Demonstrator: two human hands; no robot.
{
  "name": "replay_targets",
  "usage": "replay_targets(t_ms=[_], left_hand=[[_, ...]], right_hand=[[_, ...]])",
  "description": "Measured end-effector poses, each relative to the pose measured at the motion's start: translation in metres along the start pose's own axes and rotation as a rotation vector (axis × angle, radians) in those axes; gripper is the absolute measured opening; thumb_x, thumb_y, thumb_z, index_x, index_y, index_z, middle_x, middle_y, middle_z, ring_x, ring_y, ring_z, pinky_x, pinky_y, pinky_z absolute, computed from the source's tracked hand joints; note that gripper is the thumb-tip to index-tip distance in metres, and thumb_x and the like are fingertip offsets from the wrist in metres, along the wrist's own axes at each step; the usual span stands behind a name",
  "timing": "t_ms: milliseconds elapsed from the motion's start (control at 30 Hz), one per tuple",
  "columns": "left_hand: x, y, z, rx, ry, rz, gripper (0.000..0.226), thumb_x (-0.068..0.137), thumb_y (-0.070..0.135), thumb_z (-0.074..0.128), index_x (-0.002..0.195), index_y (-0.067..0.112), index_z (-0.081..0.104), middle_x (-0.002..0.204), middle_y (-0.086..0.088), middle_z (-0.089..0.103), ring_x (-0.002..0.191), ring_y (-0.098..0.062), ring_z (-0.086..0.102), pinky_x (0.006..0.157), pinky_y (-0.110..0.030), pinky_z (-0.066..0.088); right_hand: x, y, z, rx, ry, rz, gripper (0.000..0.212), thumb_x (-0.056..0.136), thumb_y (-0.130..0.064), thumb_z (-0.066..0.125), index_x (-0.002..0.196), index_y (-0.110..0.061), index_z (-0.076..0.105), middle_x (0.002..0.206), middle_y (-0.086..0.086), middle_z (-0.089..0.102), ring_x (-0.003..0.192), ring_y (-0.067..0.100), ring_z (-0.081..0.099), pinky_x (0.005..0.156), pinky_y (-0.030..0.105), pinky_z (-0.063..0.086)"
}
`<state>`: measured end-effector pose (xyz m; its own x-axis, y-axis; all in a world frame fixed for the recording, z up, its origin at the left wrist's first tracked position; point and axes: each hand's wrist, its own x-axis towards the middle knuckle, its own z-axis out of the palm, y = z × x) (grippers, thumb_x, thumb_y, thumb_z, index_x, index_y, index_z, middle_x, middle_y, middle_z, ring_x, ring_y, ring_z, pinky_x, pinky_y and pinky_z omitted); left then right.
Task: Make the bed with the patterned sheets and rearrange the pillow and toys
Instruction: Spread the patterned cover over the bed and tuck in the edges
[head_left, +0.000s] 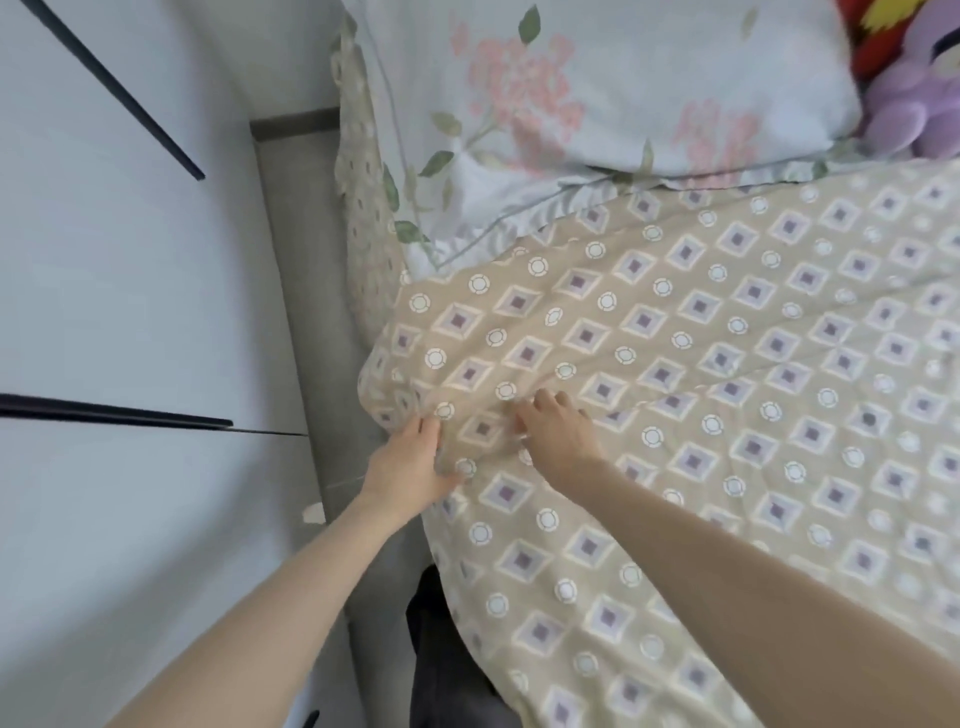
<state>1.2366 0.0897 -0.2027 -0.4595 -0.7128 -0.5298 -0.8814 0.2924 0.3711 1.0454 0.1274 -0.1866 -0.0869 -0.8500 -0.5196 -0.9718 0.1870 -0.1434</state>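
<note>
Grip: left hand on patterned sheet

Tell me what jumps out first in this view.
Mid-frame, the left hand grips the beige diamond-patterned quilt at its edge; the right hand touches it alongside. A floral pillow lies top centre, a purple plush toy beside it at top right.

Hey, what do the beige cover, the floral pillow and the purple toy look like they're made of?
Cover: thin matte woven cloth, likely cotton; it creases softly where the left hand grips it. Pillow: similar matte printed cloth, softly puffed. Toy: seems plush with a fuzzy surface, though it is blurred.
</note>
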Motion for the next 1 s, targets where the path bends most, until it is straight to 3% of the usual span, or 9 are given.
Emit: replay_targets(t_ms=[133,233,333,500,600,733,833,933,1000], left_hand=[[0.001,0.001,0.004,-0.012,0.082,0.075,0.018,0.096,0.034,0.05,0.091,0.017,0.045,0.098,0.005,0.048,0.085,-0.018,0.052,0.064,-0.034,0.044],[-0.001,-0.004,0.001,0.054,0.102,0.088,0.016,0.097,0.03,0.047,0.084,0.021,0.042,0.092,0.008,0.05,0.081,-0.016,0.053,0.062,-0.032,0.043],[-0.004,0.0,-0.006,0.083,0.088,0.062,0.014,0.095,0.031,0.051,0.087,0.019,0.049,0.093,0.01,0.052,0.085,-0.015,0.055,0.063,-0.031,0.045],[-0.023,0.03,-0.002,0.157,0.212,0.098,0.015,0.095,0.012,0.048,0.108,0.015,0.054,0.112,0.002,0.051,0.095,-0.018,0.05,0.067,-0.027,0.039],[-0.04,0.066,0.027,0.165,0.188,0.278,0.042,0.093,0.003,0.046,0.131,0.02,0.048,0.138,0.0,0.042,0.123,-0.021,0.04,0.094,-0.03,0.039],[-0.063,0.108,0.085,0.254,-0.041,0.385,0.056,0.098,0.016,0.044,0.147,0.034,0.025,0.159,0.007,0.006,0.146,-0.02,0.004,0.118,-0.038,0.013],[-0.08,0.1,0.112,0.348,-0.125,0.312,0.059,0.101,0.039,0.033,0.15,0.038,0.002,0.158,0.007,-0.016,0.146,-0.027,-0.014,0.118,-0.047,0.001],[-0.1,0.071,0.114,0.373,-0.119,0.256,0.063,0.101,0.04,0.03,0.15,0.032,-0.009,0.158,0.004,-0.018,0.146,-0.022,-0.016,0.119,-0.043,0.001],[-0.117,0.05,0.108,0.395,-0.125,0.2,0.064,0.102,0.036,0.03,0.15,0.028,-0.013,0.158,0.005,-0.018,0.147,-0.02,-0.012,0.118,-0.039,0.005]], right_hand=[[0.0,0.001,0.003,0.104,-0.022,-0.016,0.031,0.09,-0.001,0.048,0.113,-0.018,0.059,0.107,0.002,0.061,0.102,0.024,0.058,0.071,0.029,0.04],[-0.013,0.0,0.01,0.191,0.032,0.014,0.026,0.09,-0.003,0.044,0.108,-0.013,0.06,0.108,0.004,0.063,0.103,0.026,0.056,0.067,0.027,0.032],[-0.039,0.011,0.019,0.309,0.088,0.057,0.029,0.093,-0.006,0.041,0.116,-0.013,0.057,0.118,0.003,0.057,0.114,0.025,0.046,0.081,0.031,0.036],[-0.096,0.06,0.037,0.226,0.235,0.206,0.046,0.09,-0.008,0.046,0.133,-0.024,0.045,0.148,-0.001,0.034,0.137,0.021,0.025,0.107,0.036,0.024],[-0.14,0.101,0.057,0.262,0.135,0.429,0.05,0.097,-0.024,0.044,0.143,-0.038,0.029,0.16,-0.005,0.003,0.147,0.027,-0.001,0.114,0.055,0.013],[-0.185,0.138,0.1,0.183,-0.098,0.478,0.042,0.097,-0.031,0.039,0.138,-0.039,0.04,0.158,-0.012,-0.014,0.143,0.038,-0.019,0.11,0.067,0.011],[-0.198,0.122,0.126,0.298,-0.134,0.543,0.052,0.096,-0.044,0.035,0.143,-0.052,0.013,0.153,-0.011,-0.031,0.135,0.047,-0.032,0.102,0.075,0.015],[-0.207,0.074,0.153,0.297,-0.107,0.403,0.06,0.093,-0.062,0.022,0.138,-0.058,-0.018,0.14,-0.011,-0.05,0.12,0.041,-0.048,0.088,0.081,-0.015],[-0.217,0.043,0.168,0.245,-0.086,0.29,0.067,0.091,-0.066,0.022,0.135,-0.056,-0.029,0.138,-0.01,-0.052,0.122,0.04,-0.049,0.087,0.078,-0.02]])
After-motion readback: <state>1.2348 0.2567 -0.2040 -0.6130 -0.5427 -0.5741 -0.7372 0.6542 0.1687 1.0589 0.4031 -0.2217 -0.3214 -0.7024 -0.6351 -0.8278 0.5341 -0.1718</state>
